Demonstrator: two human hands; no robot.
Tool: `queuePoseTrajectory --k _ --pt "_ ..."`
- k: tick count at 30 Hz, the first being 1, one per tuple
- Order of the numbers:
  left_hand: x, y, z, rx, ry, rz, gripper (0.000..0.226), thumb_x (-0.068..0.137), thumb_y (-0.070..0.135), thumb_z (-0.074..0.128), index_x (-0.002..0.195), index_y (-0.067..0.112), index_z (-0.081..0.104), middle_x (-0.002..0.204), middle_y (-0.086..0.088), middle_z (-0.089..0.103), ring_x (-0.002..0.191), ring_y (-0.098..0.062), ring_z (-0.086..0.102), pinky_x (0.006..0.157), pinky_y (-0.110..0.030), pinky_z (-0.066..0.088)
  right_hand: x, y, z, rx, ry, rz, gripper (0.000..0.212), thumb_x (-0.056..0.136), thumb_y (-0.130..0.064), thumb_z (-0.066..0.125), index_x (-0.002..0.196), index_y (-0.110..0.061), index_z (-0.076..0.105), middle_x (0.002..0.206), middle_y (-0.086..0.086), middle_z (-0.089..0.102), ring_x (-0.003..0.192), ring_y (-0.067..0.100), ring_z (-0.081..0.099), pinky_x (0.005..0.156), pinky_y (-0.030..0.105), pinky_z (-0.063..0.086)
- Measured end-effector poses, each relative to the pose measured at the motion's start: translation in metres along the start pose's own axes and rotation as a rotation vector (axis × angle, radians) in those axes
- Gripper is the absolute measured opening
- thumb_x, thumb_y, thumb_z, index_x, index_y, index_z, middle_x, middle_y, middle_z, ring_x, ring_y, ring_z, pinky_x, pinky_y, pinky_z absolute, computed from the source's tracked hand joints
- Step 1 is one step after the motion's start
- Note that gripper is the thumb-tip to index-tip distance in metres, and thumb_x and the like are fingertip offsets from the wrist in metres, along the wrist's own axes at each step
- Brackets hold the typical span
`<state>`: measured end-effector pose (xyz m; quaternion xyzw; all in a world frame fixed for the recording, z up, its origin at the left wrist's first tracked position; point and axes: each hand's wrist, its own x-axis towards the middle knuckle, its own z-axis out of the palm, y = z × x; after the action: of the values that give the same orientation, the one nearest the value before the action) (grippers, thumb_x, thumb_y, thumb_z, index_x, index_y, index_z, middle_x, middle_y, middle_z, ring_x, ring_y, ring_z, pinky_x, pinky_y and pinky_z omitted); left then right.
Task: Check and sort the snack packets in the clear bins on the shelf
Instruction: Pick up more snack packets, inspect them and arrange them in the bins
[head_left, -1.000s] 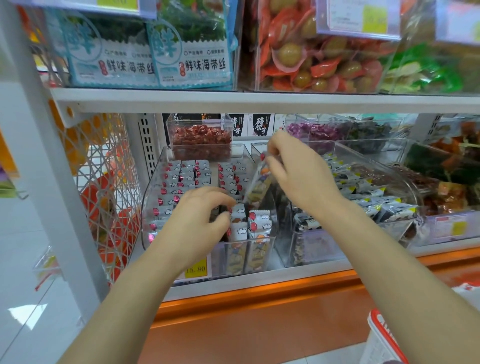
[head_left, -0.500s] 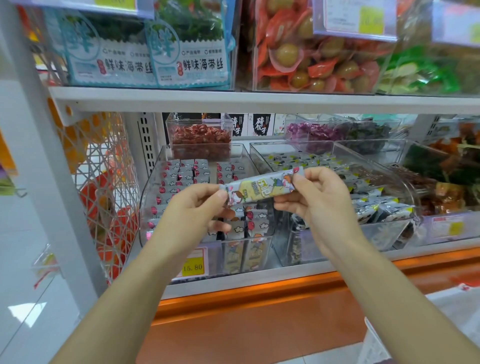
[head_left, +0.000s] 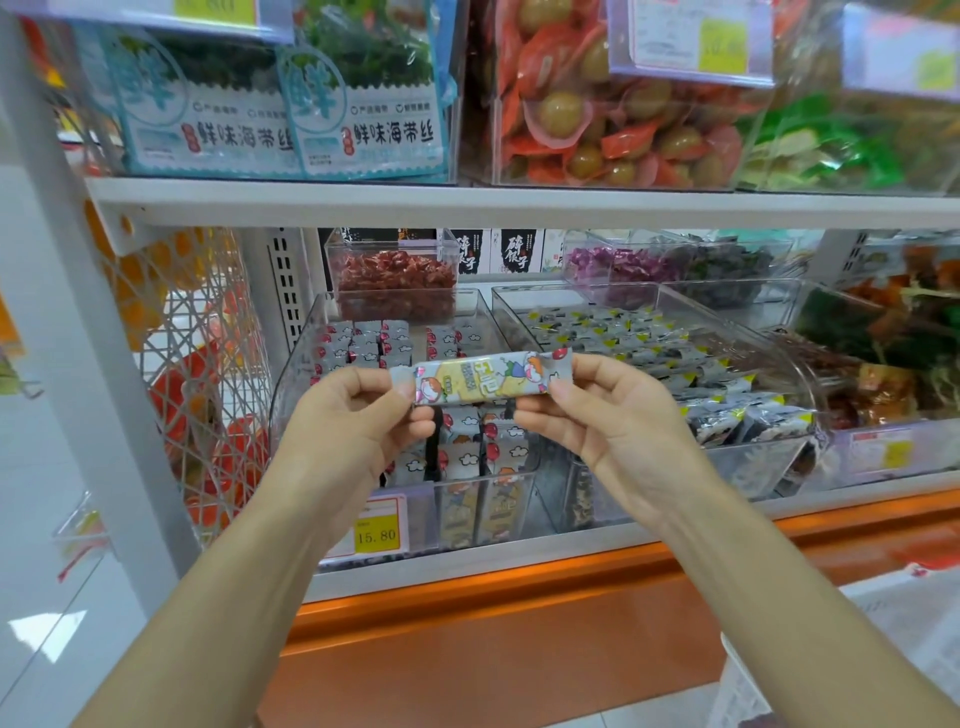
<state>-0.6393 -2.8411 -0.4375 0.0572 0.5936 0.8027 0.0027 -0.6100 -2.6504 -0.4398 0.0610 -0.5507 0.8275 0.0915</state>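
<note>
A long silver snack packet (head_left: 480, 378) with a yellow cartoon print is stretched level between both hands, in front of the shelf. My left hand (head_left: 358, 415) pinches its left end and my right hand (head_left: 608, 415) pinches its right end. Behind and below it stands a clear bin (head_left: 296, 384) with rows of the same small silver packets. To its right a second clear bin (head_left: 779, 332) holds dark packets with yellow corners.
A yellow price tag (head_left: 378, 535) reads 15.80 on the left bin's front. A small bin of red snacks (head_left: 397, 278) stands behind. The white upper shelf (head_left: 519, 208) carries seaweed packs and bins of egg packets. A wire rack (head_left: 202, 395) hangs at left; an orange ledge (head_left: 519, 597) runs below.
One second ago both hands reached into the left bin. They have since lifted one packet out and now hold it level by its ends, slightly lower and nearer to me.
</note>
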Motion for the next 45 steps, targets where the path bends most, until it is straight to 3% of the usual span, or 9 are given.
queuePoseTrajectory --k 7,9,12,17,21,25,31,37,45 --pt "-0.001 0.003 0.000 0.040 -0.036 0.018 0.006 0.090 -0.002 0.053 0.086 0.003 0.053 0.081 -0.013 0.058 0.060 -0.014 0.065 0.058 -0.020 0.054 -0.001 0.002 0.000 -0.221 0.089 -0.084 0.019 0.088 0.014 0.048 0.091 -0.004 0.056 0.095 0.015 0.065 0.077 0.022 0.072 0.065 0.026 0.058" --pt "-0.003 0.004 0.002 -0.016 -0.082 -0.020 0.005 0.089 0.006 0.057 0.087 0.003 0.054 0.080 -0.013 0.066 0.063 -0.016 0.068 0.058 -0.023 0.055 -0.002 0.002 0.002 -0.277 0.107 -0.126 0.021 0.087 0.015 0.050 0.084 -0.005 0.054 0.090 0.011 0.067 0.074 0.022 0.072 0.063 0.026 0.058" --pt "-0.005 0.002 0.001 0.114 -0.097 0.027 0.017 0.083 0.019 0.065 0.089 0.006 0.056 0.082 -0.009 0.069 0.073 -0.018 0.070 0.065 -0.023 0.056 -0.002 0.000 0.003 -0.315 0.115 -0.137 0.026 0.086 0.019 0.046 0.079 -0.006 0.052 0.090 0.011 0.069 0.074 0.020 0.072 0.061 0.026 0.058" --pt "-0.008 0.003 0.002 0.270 -0.097 0.080 0.017 0.082 0.015 0.068 0.094 0.009 0.057 0.083 -0.004 0.073 0.081 -0.022 0.072 0.074 -0.030 0.055 -0.004 -0.002 0.000 -0.307 0.054 -0.128 0.013 0.090 0.000 0.053 0.083 -0.008 0.060 0.083 0.006 0.071 0.081 0.020 0.070 0.064 0.036 0.060" --pt "-0.010 0.002 0.002 0.358 -0.121 0.128 0.019 0.081 0.016 0.069 0.096 0.019 0.058 0.090 -0.003 0.071 0.082 -0.018 0.071 0.075 -0.030 0.050 -0.004 0.000 -0.001 -0.405 0.078 -0.170 0.014 0.087 -0.008 0.062 0.082 -0.016 0.072 0.080 0.002 0.072 0.081 0.018 0.070 0.060 0.029 0.058" --pt "-0.011 0.004 0.000 0.424 -0.167 0.190 0.029 0.079 0.015 0.071 0.102 0.031 0.060 0.101 0.005 0.062 0.090 -0.016 0.065 0.081 -0.029 0.052 -0.003 0.000 -0.001 -0.408 0.106 -0.193 0.024 0.087 -0.008 0.063 0.067 -0.019 0.072 0.076 0.002 0.071 0.075 0.017 0.071 0.058 0.028 0.058" --pt "-0.016 0.006 0.006 0.604 -0.206 0.273 0.030 0.081 0.017 0.069 0.103 0.036 0.061 0.097 0.011 0.060 0.083 0.002 0.058 0.070 -0.008 0.046 -0.001 0.004 -0.003 -0.514 0.180 -0.264 0.029 0.087 -0.010 0.063 0.059 -0.016 0.067 0.063 -0.004 0.066 0.066 0.011 0.066 0.057 0.030 0.058" --pt "-0.016 0.006 0.009 0.580 -0.140 0.265 0.003 0.083 0.016 0.065 0.084 0.017 0.068 0.070 0.004 0.067 0.057 0.001 0.059 0.052 -0.009 0.044 -0.002 0.005 0.000 -0.664 0.160 -0.314 0.018 0.085 -0.018 0.065 0.068 -0.017 0.071 0.071 0.002 0.071 0.074 0.021 0.069 0.066 0.048 0.058" --pt "-0.012 0.012 -0.002 0.765 -0.120 0.345 0.019 0.082 0.032 0.063 0.070 0.020 0.072 0.067 0.005 0.069 0.058 -0.011 0.065 0.057 -0.022 0.056 -0.004 0.005 0.000 -0.665 0.106 -0.280 0.017 0.086 -0.018 0.065 0.072 -0.021 0.072 0.072 -0.001 0.071 0.073 0.018 0.069 0.064 0.047 0.059"
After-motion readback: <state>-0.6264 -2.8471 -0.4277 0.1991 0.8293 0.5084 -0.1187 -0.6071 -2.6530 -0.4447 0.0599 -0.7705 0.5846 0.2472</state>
